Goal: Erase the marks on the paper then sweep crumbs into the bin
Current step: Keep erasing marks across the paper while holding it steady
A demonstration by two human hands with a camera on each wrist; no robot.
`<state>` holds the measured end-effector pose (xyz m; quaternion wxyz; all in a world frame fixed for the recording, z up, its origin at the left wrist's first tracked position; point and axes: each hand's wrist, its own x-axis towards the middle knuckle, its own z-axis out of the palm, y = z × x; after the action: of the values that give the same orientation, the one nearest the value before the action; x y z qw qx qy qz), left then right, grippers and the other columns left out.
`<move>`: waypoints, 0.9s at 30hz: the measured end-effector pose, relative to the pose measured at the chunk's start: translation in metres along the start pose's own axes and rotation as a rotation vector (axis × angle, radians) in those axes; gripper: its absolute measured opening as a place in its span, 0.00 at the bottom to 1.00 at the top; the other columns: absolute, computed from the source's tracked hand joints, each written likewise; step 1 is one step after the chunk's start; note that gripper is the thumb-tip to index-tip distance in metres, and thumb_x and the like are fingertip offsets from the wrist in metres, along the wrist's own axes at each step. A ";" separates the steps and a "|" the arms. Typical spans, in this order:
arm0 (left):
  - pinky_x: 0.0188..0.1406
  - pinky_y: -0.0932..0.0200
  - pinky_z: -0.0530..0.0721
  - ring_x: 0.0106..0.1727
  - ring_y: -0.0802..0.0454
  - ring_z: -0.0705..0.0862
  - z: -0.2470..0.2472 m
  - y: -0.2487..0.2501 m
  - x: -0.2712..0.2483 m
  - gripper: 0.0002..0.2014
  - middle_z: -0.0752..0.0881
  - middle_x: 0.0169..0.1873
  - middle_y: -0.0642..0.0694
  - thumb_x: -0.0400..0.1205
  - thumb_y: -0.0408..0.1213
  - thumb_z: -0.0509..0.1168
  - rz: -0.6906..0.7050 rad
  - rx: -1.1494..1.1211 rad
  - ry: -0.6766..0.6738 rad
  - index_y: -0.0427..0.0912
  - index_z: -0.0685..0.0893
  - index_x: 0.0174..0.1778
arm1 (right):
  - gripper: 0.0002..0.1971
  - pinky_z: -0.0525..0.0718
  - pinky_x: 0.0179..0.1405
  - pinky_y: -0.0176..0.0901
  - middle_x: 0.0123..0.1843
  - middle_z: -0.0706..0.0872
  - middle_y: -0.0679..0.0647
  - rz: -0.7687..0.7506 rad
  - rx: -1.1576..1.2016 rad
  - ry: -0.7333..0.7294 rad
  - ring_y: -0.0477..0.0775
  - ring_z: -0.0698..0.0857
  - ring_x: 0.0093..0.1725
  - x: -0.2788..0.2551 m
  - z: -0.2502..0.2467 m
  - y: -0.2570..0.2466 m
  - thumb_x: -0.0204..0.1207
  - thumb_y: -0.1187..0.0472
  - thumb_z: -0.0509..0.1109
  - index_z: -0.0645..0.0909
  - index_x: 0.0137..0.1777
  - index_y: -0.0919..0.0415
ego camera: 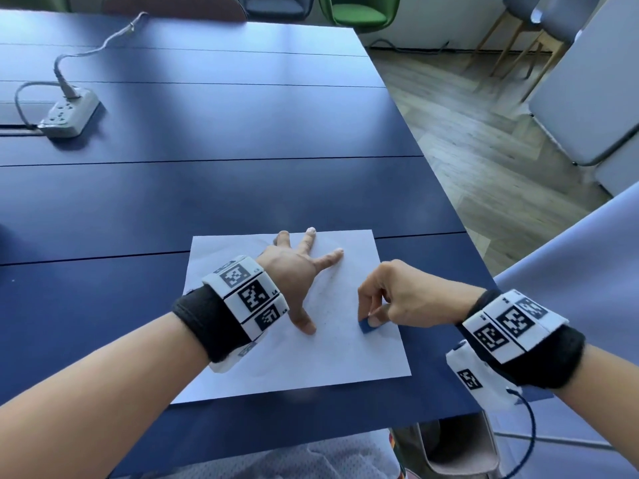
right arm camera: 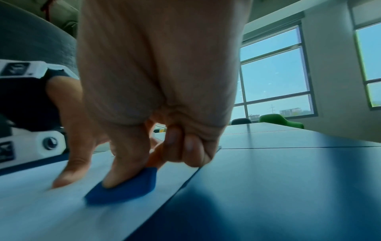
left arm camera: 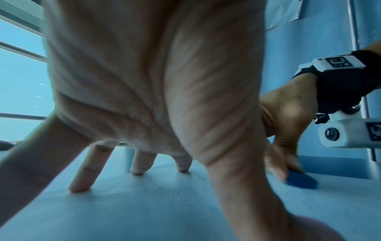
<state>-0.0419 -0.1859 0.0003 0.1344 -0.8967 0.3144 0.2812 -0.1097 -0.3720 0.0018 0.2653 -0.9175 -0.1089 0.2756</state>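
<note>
A white sheet of paper (ego camera: pixel 345 354) lies flat on the dark blue table (ego camera: pixel 242 188), close to the near edge and just inside the right-hand edge. The left hand (ego camera: pixel 294 271) is spread wide on the sheet, fingers straight and apart, with the fingertips (left arm camera: pixel 79 189) and the thumb pressing down on the paper and the palm arched above it. The right hand (ego camera: pixel 397 299) pinches a small blue eraser (ego camera: pixel 365 326) between thumb and forefinger, its other fingers curled in toward the palm; the eraser's underside sits on the paper near the sheet's right edge, just beside the left thumb but not touching it. In the right wrist view the eraser (right arm camera: pixel 123 187) looks like a flattened wedge with the thumb on top of it, and its outline is smeared by motion blur. Fine dark crumbs (left arm camera: pixel 185 184) are scattered over the sheet between the two hands, clearest in the left wrist view; faint grey pencil marks (ego camera: pixel 328 281) show in the head view on the paper between the hands. Both wrists carry black bands with white blocks printed with square coded markers. Far off on the left of the table rests a grey power strip (ego camera: pixel 69 115) with a plug and cable in it. Green and grey chairs stand past the far end of the table
</note>
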 end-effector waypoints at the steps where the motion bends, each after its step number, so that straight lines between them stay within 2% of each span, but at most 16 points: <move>1: 0.63 0.43 0.76 0.79 0.29 0.53 0.000 0.000 0.000 0.66 0.33 0.84 0.43 0.62 0.65 0.79 0.003 0.000 0.002 0.68 0.33 0.82 | 0.08 0.83 0.40 0.41 0.38 0.87 0.47 0.002 0.003 0.061 0.48 0.85 0.40 0.004 -0.001 0.002 0.70 0.66 0.74 0.88 0.41 0.50; 3: 0.62 0.44 0.76 0.78 0.30 0.55 0.000 -0.001 0.000 0.66 0.34 0.84 0.42 0.62 0.65 0.79 0.009 -0.002 0.009 0.68 0.33 0.82 | 0.08 0.80 0.37 0.38 0.38 0.86 0.47 0.000 0.015 0.194 0.46 0.84 0.39 0.009 -0.001 0.004 0.70 0.66 0.74 0.88 0.41 0.50; 4: 0.62 0.44 0.76 0.77 0.30 0.55 0.001 -0.002 -0.001 0.66 0.34 0.84 0.42 0.62 0.65 0.79 0.009 -0.002 0.011 0.68 0.34 0.82 | 0.08 0.78 0.35 0.35 0.38 0.86 0.47 -0.007 0.024 0.206 0.43 0.82 0.36 0.008 0.000 0.005 0.70 0.66 0.75 0.88 0.41 0.50; 6: 0.62 0.44 0.76 0.77 0.30 0.55 0.001 -0.002 -0.001 0.66 0.34 0.85 0.42 0.62 0.64 0.79 0.009 -0.006 0.009 0.68 0.34 0.82 | 0.08 0.76 0.33 0.32 0.38 0.85 0.46 -0.009 0.028 0.116 0.39 0.78 0.32 0.002 0.002 0.008 0.71 0.66 0.74 0.87 0.41 0.50; 8: 0.61 0.44 0.76 0.78 0.30 0.55 0.001 -0.001 -0.001 0.66 0.34 0.85 0.42 0.62 0.64 0.79 0.006 -0.005 0.007 0.68 0.34 0.82 | 0.08 0.80 0.35 0.36 0.38 0.85 0.46 0.012 0.014 0.031 0.40 0.79 0.32 -0.002 -0.001 0.008 0.71 0.65 0.74 0.87 0.40 0.50; 10: 0.61 0.44 0.76 0.78 0.29 0.54 0.001 0.000 0.000 0.66 0.33 0.84 0.42 0.62 0.64 0.79 0.009 -0.005 0.004 0.68 0.34 0.82 | 0.08 0.83 0.38 0.40 0.38 0.85 0.46 0.025 0.002 0.135 0.45 0.83 0.37 0.001 -0.004 0.011 0.71 0.65 0.74 0.87 0.40 0.49; 12: 0.61 0.45 0.76 0.78 0.29 0.54 0.001 -0.002 0.001 0.66 0.33 0.84 0.42 0.62 0.64 0.79 0.012 -0.009 0.005 0.68 0.33 0.82 | 0.08 0.79 0.35 0.38 0.37 0.85 0.46 0.032 0.023 0.265 0.46 0.83 0.36 0.004 -0.003 0.011 0.71 0.66 0.74 0.87 0.39 0.50; 13: 0.62 0.44 0.76 0.79 0.29 0.53 0.002 -0.002 0.001 0.66 0.33 0.84 0.42 0.62 0.64 0.79 0.013 -0.013 0.007 0.68 0.34 0.82 | 0.08 0.78 0.34 0.37 0.36 0.86 0.47 0.032 0.037 0.276 0.45 0.82 0.35 0.002 -0.002 0.012 0.71 0.66 0.74 0.87 0.39 0.51; 15: 0.67 0.41 0.74 0.81 0.27 0.50 0.002 -0.003 0.001 0.66 0.33 0.84 0.43 0.62 0.63 0.80 0.009 -0.022 0.003 0.68 0.34 0.82 | 0.08 0.83 0.35 0.41 0.37 0.86 0.50 0.021 0.050 0.175 0.48 0.84 0.36 -0.006 0.002 0.014 0.71 0.67 0.74 0.87 0.39 0.51; 17: 0.69 0.40 0.73 0.82 0.26 0.46 0.001 -0.002 0.000 0.66 0.32 0.84 0.43 0.63 0.63 0.80 0.006 -0.030 -0.006 0.68 0.34 0.82 | 0.08 0.86 0.40 0.47 0.38 0.86 0.50 0.036 0.028 0.031 0.52 0.85 0.38 -0.012 0.002 0.013 0.71 0.66 0.74 0.87 0.39 0.50; 18: 0.69 0.40 0.73 0.82 0.26 0.46 0.001 -0.002 0.000 0.66 0.32 0.84 0.43 0.63 0.63 0.80 0.006 -0.028 -0.007 0.68 0.33 0.82 | 0.08 0.86 0.41 0.48 0.38 0.87 0.50 0.039 0.010 0.010 0.51 0.86 0.39 -0.012 0.000 0.011 0.71 0.65 0.74 0.87 0.39 0.50; 22: 0.68 0.41 0.74 0.82 0.26 0.46 0.002 -0.002 0.002 0.66 0.32 0.84 0.44 0.63 0.63 0.79 0.009 -0.028 -0.001 0.68 0.33 0.82 | 0.09 0.87 0.43 0.51 0.38 0.85 0.46 0.026 0.020 0.153 0.50 0.85 0.40 -0.004 0.000 0.012 0.70 0.66 0.74 0.87 0.39 0.49; 25: 0.68 0.41 0.73 0.81 0.27 0.48 0.003 -0.003 0.001 0.66 0.33 0.84 0.43 0.62 0.63 0.80 0.009 -0.035 0.010 0.69 0.34 0.82 | 0.09 0.88 0.44 0.51 0.39 0.84 0.47 0.013 0.001 0.043 0.49 0.84 0.41 -0.013 0.002 0.011 0.70 0.66 0.74 0.87 0.40 0.49; 27: 0.68 0.41 0.73 0.81 0.27 0.49 0.003 -0.002 0.001 0.66 0.33 0.84 0.43 0.62 0.63 0.80 0.011 -0.034 0.016 0.69 0.34 0.82 | 0.08 0.87 0.43 0.47 0.39 0.84 0.47 0.004 -0.029 -0.032 0.47 0.84 0.40 -0.015 0.000 0.005 0.70 0.65 0.74 0.87 0.40 0.49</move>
<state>-0.0411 -0.1834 -0.0023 0.1149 -0.8993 0.3156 0.2800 -0.1218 -0.3813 0.0059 0.2494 -0.9170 -0.1152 0.2892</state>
